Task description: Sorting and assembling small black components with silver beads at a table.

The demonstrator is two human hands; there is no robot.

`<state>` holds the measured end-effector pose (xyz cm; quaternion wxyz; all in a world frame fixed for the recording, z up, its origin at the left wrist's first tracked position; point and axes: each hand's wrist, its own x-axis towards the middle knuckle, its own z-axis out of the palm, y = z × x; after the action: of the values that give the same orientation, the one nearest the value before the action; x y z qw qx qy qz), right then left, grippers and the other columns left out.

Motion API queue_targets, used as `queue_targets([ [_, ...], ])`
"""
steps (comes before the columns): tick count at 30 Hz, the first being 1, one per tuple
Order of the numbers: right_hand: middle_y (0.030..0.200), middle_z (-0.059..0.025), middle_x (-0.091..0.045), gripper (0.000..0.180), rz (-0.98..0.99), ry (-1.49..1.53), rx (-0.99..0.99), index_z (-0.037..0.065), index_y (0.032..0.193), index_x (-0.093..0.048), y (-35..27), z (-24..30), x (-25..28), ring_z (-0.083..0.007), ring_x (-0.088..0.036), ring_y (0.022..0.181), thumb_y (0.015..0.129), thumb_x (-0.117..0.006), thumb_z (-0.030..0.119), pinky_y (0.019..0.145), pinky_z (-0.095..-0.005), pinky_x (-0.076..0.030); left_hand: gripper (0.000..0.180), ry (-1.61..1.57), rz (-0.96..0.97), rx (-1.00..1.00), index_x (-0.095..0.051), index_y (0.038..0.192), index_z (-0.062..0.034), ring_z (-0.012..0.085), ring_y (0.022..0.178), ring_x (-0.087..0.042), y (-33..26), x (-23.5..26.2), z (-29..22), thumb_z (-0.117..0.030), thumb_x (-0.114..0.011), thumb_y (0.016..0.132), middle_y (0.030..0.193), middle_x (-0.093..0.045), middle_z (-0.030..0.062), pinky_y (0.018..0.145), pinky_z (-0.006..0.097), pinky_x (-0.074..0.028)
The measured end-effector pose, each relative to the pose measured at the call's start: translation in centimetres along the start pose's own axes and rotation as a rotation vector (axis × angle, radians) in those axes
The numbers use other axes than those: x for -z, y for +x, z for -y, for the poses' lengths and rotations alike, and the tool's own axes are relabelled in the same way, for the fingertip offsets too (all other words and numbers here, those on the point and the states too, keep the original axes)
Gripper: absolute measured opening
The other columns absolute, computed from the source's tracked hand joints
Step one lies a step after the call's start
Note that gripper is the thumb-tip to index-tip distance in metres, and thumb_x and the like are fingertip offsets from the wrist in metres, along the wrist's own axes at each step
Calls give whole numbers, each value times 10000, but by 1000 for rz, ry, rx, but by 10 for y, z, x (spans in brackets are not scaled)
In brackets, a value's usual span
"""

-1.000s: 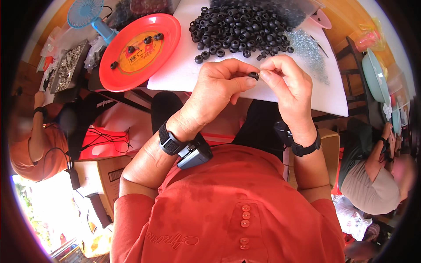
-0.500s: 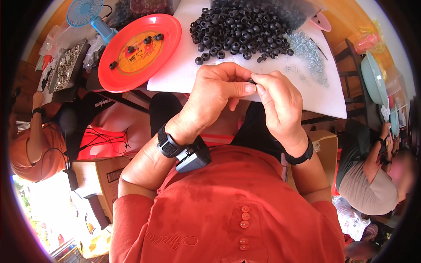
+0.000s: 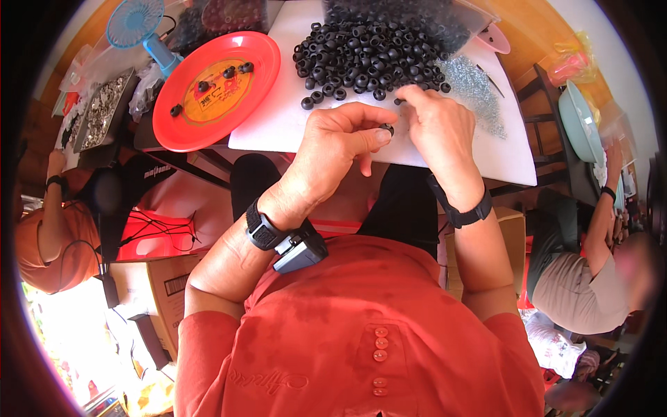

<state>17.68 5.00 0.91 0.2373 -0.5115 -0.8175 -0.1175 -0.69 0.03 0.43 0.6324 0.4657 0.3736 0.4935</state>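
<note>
My left hand [image 3: 340, 146] is closed in a pinch, thumb against forefinger, on a small hollow black bead [image 3: 388, 128] above the near edge of the white board [image 3: 278, 128]. Apart from it, my right hand [image 3: 442, 125] reaches over the board with its forefinger stretched out. That fingertip is at a small black part [image 3: 398, 101] by the near edge of a heap of black beads [image 3: 368, 59]. Whether it touches the part is hard to make out. To the right of the heap lies a spread of tiny clear, shiny pieces [image 3: 472, 90].
Left of the board is a red plate [image 3: 163, 128] with several black beads on it. Behind it stands a blue fan [image 3: 135, 24]. A metal tray [image 3: 104, 115] of small parts lies far left, a pale green basin [image 3: 580, 118] far right. People sit at both sides.
My right hand has left my left hand and moved up to the heap's edge. My left hand keeps its bead. The person at the right has stretched an arm forward.
</note>
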Motion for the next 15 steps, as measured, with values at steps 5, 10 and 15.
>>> queue_targets([
  [5,781,-94,-671,156,-45,96,15,139,911,-692,-6,-11,3,-318,-665,673,787,-641,58,590,-437,-502,207,15,-5,-1,-676,1089,21,80,593,-551,-2,1,1,-54,-669,897,900,-662,60,562,216,-434],
  [10,772,-93,-668,141,-84,163,4,129,904,-685,-4,-8,3,-310,-670,687,788,-641,63,601,-438,-507,212,8,14,8,-678,1110,-4,85,592,-551,-4,0,1,-67,-666,908,908,-673,60,595,216,-403],
  [15,729,-101,-646,43,52,1,68,78,819,-628,2,-6,2,-304,-667,699,782,-650,78,596,-435,-497,216,26,-9,1,-677,1124,-20,78,585,-552,-5,-2,0,-78,-657,916,903,-675,45,586,209,-390],
])
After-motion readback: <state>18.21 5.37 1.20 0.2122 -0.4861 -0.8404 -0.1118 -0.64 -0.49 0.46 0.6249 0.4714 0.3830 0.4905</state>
